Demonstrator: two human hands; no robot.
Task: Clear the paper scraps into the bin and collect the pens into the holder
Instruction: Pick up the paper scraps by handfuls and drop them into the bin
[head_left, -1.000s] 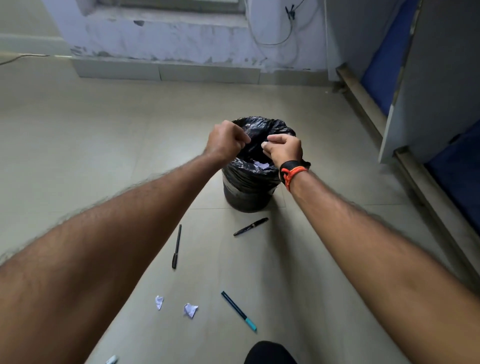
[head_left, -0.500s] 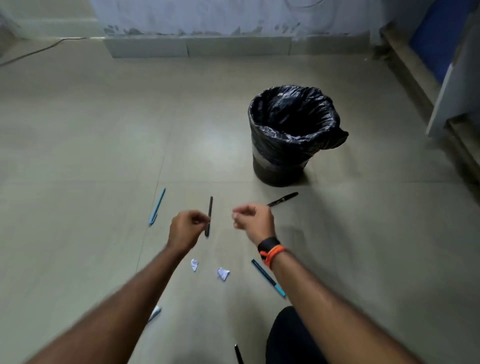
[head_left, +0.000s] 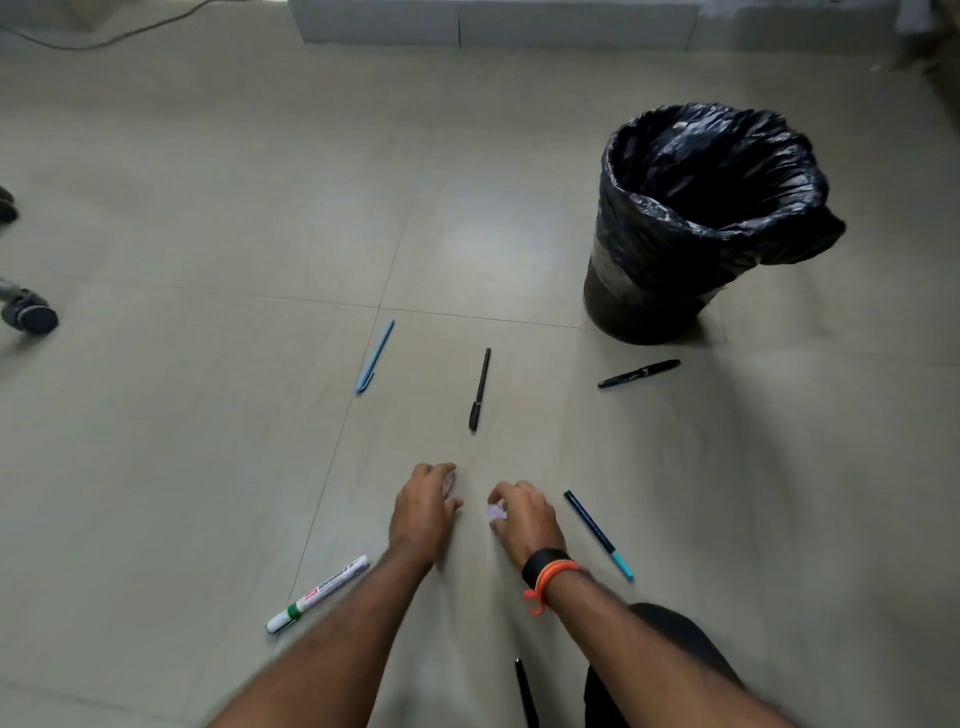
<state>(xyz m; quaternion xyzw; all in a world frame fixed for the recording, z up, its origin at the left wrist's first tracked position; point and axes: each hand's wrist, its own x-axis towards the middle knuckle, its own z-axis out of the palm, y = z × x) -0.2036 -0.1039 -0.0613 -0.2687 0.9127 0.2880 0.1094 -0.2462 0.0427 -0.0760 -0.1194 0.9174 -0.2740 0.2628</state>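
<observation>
1. Both my hands are down on the tiled floor (head_left: 208, 208) at about 6 o'clock in the view. My left hand (head_left: 423, 512) curls around a paper scrap (head_left: 449, 486) showing at its fingertips; my right hand (head_left: 522, 514) pinches a second crumpled scrap (head_left: 496, 512).
2. I judge both grips only half closed; I'd pinch each scrap fully before lifting, so nothing drops on the way.
3. The bin (head_left: 696, 228), lined with a black bag, stands at 2 o'clock from my hands, well apart. I'd carry both scraps there together and let go over the open mouth, inside the rim.
4. Pens lie scattered: a light blue pen (head_left: 375, 356) at 11 o'clock, a slim black pen (head_left: 479, 389) at 12, a black fountain-style pen (head_left: 638, 373) near the bin's base, a dark pen with a teal cap (head_left: 597, 534) just beside my right hand, and a whiteboard marker (head_left: 318, 593) at 8 o'clock.
5. No holder is in view; I'd find it before gathering pens.
</observation>
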